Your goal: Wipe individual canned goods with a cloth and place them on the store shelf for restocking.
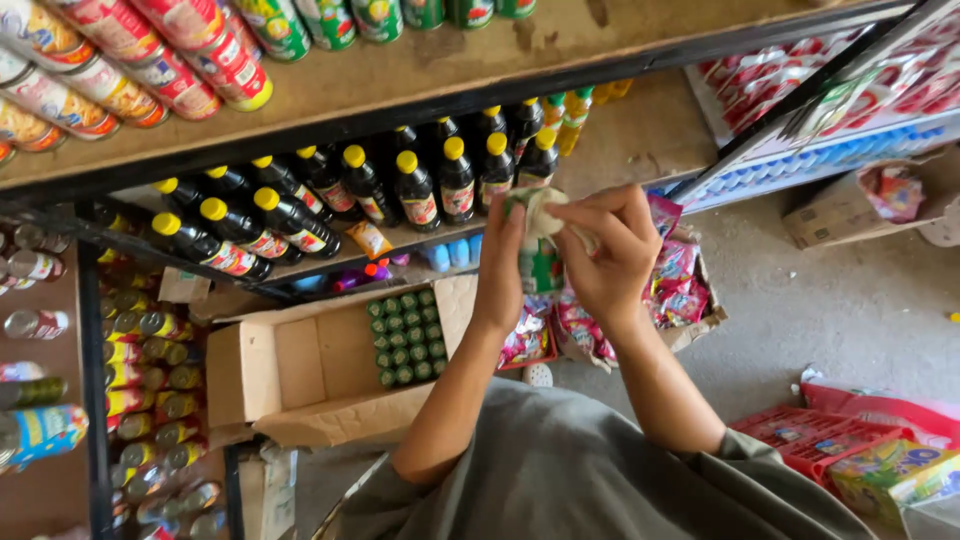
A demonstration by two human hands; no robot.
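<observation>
Left hand (500, 262) is clamped on a green bottle (540, 265), held over the open box (300, 370); right hand (605, 250) is pinched on a cloth (540, 208) atop it. A loose grip and it could get dropped onto the caps (408, 338) below.

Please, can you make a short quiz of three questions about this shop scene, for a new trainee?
1. True or false: both hands touch the small green bottle.
2. What colour are the caps of the dark glass bottles on the wooden shelf?
3. The open brown cardboard box holds: A) green-capped bottles, B) red cans, C) nothing.

Key:
1. True: the left hand grips it, and the right hand presses a pale crumpled cloth on its top.
2. Yellow.
3. A.
</observation>
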